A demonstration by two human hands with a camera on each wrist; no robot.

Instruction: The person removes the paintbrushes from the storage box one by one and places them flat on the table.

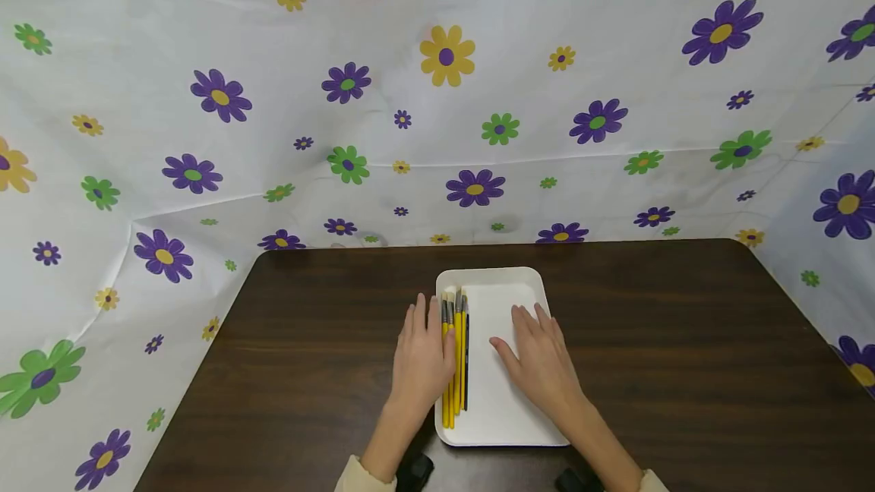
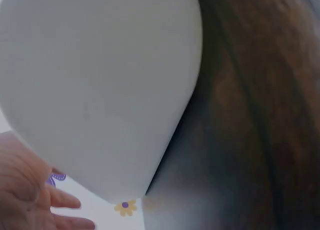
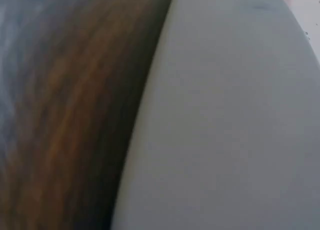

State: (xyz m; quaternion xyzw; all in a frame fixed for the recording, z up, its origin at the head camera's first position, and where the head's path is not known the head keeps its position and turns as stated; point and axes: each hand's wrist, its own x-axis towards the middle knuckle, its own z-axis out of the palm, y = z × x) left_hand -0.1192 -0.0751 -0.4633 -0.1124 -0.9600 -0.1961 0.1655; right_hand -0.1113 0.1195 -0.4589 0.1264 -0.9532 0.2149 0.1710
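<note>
A white rectangular tray [image 1: 502,420] lies on the table, with several paintbrushes [image 1: 457,370] along its left side. Most have yellow handles; a slimmer one is dark, and all have their bristles toward the far end. My left hand [image 1: 420,361] is at the tray's left edge, fingers straight and pointing away, its thumb over the brushes and partly hiding them. Over the right side is my right hand [image 1: 544,363], fingers extended and thumb spread inward across the bare tray surface. In the left wrist view the pale tray [image 2: 100,90] looms close, with the left hand [image 2: 25,190] at lower left.
The dark wood table [image 1: 683,355] extends on both sides of the tray. Behind and around it hangs a white flowered sheet [image 1: 383,120]. A dark object [image 1: 415,471] shows by the left wrist. The pale tray [image 3: 225,115] fills much of the right wrist view.
</note>
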